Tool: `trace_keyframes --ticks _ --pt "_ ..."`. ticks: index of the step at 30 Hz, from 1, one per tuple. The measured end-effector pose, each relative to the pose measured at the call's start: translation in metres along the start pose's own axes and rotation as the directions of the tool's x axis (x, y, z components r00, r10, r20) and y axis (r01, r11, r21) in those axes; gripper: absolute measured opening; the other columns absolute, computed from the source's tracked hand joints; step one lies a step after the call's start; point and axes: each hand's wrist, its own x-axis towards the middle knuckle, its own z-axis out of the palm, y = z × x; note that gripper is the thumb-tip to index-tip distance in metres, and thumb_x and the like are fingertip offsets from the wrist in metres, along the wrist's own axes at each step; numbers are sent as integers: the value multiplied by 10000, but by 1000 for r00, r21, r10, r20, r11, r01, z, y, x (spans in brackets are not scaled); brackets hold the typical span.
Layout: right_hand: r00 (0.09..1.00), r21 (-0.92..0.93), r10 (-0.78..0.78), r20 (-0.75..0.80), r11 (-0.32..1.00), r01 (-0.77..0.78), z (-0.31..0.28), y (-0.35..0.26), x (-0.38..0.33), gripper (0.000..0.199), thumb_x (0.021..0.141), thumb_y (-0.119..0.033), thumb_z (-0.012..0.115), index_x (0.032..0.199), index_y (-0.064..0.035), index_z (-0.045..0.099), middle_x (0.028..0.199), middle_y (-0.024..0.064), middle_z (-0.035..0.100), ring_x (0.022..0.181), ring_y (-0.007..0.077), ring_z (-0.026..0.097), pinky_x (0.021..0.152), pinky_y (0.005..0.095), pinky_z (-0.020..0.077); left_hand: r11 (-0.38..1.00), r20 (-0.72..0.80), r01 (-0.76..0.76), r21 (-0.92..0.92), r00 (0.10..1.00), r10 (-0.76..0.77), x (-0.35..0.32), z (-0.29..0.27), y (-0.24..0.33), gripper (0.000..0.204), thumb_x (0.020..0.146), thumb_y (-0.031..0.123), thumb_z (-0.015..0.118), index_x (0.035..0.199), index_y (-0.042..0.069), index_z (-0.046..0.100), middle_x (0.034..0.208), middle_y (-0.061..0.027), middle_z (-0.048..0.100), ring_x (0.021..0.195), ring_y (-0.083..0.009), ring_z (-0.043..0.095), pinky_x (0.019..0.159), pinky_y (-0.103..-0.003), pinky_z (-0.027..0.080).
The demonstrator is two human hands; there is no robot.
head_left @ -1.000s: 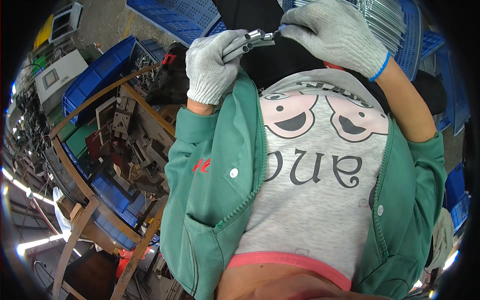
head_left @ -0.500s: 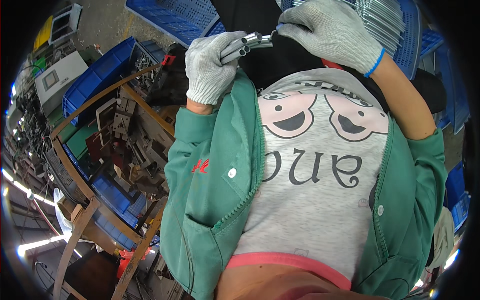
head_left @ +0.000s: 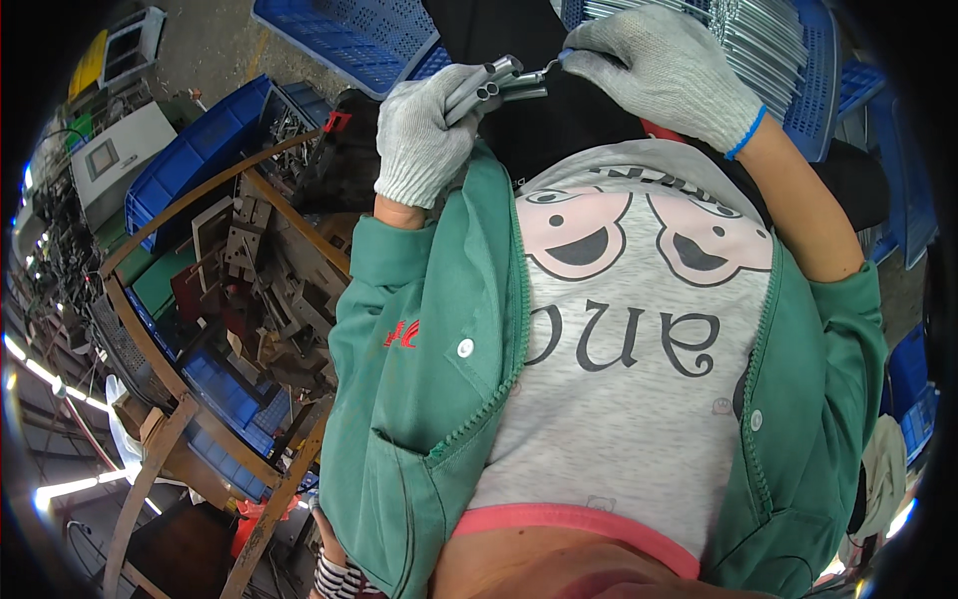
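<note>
My left hand (head_left: 421, 135), in a pale knitted glove, is closed around several short silvery metal tubes (head_left: 492, 92). Their open ends stick out to the right at slightly different angles. Close to those ends, my gloved right hand (head_left: 674, 75) pinches a small blue-handled tool (head_left: 566, 55) between thumb and fingers. A thin, bent metal tip shows on it beside the tubes; whether it touches one I cannot tell. Most of the handle is hidden by the glove.
A blue crate (head_left: 820, 95) holding many long shiny rods stands at the upper right. Another blue perforated crate (head_left: 344, 40) lies at the upper left. Metal blocks (head_left: 244, 240) sit within a brown frame (head_left: 150, 344) on the left. A striped sleeve (head_left: 339, 577) shows at lower left.
My left hand has shifted slightly right, and the tubes have fanned apart a little. My right hand has moved slightly down. Another person's striped sleeve has come into view at the lower left.
</note>
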Motion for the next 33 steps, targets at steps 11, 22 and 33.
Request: trace_keyframes --ticks 11,22,33 --pt "994 43 -88 -73 995 91 -13 -9 -4 324 893 -309 562 878 -38 740 820 145 716 767 352 663 697 387 494 972 -58 2 -236 998 -16 -1 10 -18 285 832 197 783 1088 89 718 704 -29 705 532 -187 604 517 -301 471" --pt "977 -60 -202 -68 978 198 -5 -5 1 328 891 -304 557 831 -29 725 758 147 685 731 352 649 677 386 482 974 7 53 -219 999 -52 -1 2 1 232 798 159 783 1014 88 738 671 -15 686 536 -180 587 535 -301 471" --pt "992 -76 -122 -22 990 120 -3 -10 0 333 876 -310 556 825 -31 731 767 147 691 732 358 647 680 397 483 996 -149 -88 30 985 91 -2 5 -2 297 701 135 817 989 136 742 660 8 665 553 -178 582 574 -299 489"
